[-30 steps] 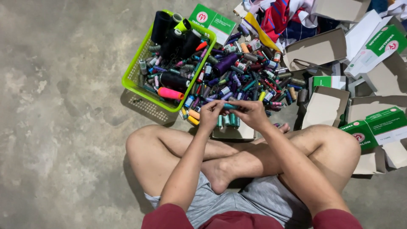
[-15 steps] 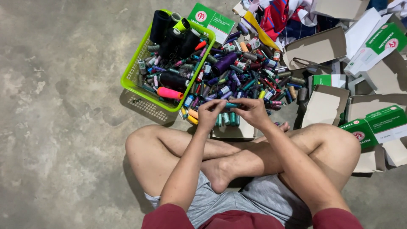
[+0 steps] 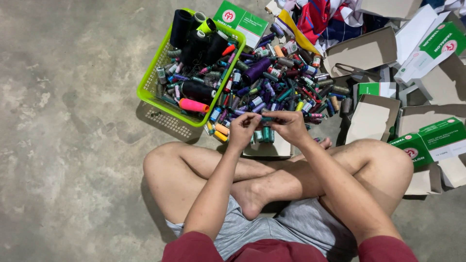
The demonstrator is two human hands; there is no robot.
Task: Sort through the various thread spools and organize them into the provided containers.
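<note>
I sit cross-legged on a concrete floor. My left hand [image 3: 243, 129] and my right hand [image 3: 287, 126] meet in front of my knees, both pinching a small teal thread spool [image 3: 267, 118] held crosswise between the fingertips. Just below the hands stands a small open cardboard box [image 3: 268, 147] with several teal spools upright in it. Beyond the hands lies a heap of many coloured thread spools [image 3: 279, 80].
A lime green plastic basket [image 3: 160, 99] at the upper left holds dark cones and a pink spool [image 3: 193, 105]. Open brown cardboard boxes [image 3: 371, 116] and green-and-white cartons [image 3: 433, 139] crowd the right side. Folded cloth [image 3: 320, 17] lies at the top.
Both hands have stayed together over the small box, with only slight finger movement on the teal spool.
</note>
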